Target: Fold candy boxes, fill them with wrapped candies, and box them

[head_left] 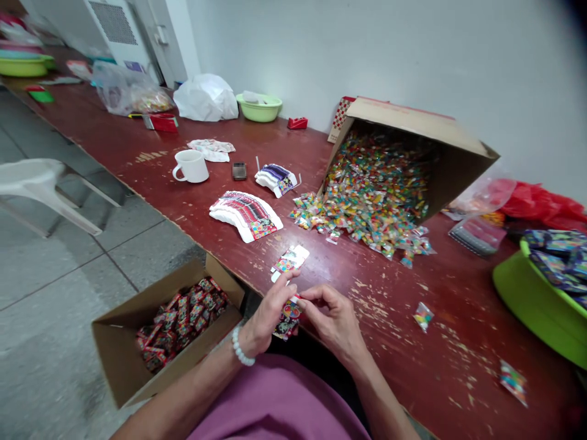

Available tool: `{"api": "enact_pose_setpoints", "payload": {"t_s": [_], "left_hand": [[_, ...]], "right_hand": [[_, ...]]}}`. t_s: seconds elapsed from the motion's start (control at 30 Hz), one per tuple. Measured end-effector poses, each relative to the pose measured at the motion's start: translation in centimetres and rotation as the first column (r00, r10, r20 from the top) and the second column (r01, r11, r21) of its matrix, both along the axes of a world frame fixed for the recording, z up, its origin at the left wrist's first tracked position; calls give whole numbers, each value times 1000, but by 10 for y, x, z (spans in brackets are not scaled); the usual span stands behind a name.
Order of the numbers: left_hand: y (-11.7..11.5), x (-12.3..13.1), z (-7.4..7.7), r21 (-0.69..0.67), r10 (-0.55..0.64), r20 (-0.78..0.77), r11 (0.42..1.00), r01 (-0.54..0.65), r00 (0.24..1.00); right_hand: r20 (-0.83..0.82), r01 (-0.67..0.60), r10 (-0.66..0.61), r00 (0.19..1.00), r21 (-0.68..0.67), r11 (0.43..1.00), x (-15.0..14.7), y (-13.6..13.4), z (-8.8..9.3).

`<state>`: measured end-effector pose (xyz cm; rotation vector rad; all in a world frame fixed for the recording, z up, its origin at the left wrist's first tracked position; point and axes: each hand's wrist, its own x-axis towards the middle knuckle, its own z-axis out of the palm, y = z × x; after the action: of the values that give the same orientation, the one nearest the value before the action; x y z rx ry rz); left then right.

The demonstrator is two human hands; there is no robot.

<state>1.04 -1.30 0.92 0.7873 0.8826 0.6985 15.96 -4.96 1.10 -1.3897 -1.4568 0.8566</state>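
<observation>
A small printed candy box (287,322), dark with bright coloured rings, is gripped in my left hand (270,308) at the table's near edge. My right hand (334,319) pinches a white flap at the box's upper end between thumb and forefinger. Just beyond my fingers lies a flat, unfilled printed carton (292,258) with a white tab. Farther off, a fanned stack of red and white flat cartons (247,215) rests on the table. Small clear packets of colourful candy (367,214) spill from a tipped cardboard box (458,168).
Below the table at left, an open carton (123,360) holds many filled red boxes. A white mug (191,167) and a purple carton stack (276,178) stand farther back. Single candy packets (423,316) lie at right, near a green basin (536,305). A white plastic stool (46,189) stands left.
</observation>
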Motion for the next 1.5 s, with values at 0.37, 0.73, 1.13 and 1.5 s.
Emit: {"api": "enact_pose_setpoints", "payload": {"t_s": [0.37, 0.73, 1.13, 1.5], "left_hand": [[4, -3, 0, 36, -131, -37, 991, 132, 991], [7, -1, -17, -96, 170, 174, 983, -155, 970], [15, -108, -6, 293, 302, -433, 938, -184, 849], [43, -78, -15, 639, 474, -767, 624, 449, 433]], "right_hand": [[-263, -78, 43, 964, -124, 989, -1, 5, -7], [563, -116, -38, 825, 235, 965, -24, -19, -28], [383, -186, 87, 920, 229, 956, -22, 12, -32], [587, 111, -153, 795, 107, 988, 14, 101, -66]]}}
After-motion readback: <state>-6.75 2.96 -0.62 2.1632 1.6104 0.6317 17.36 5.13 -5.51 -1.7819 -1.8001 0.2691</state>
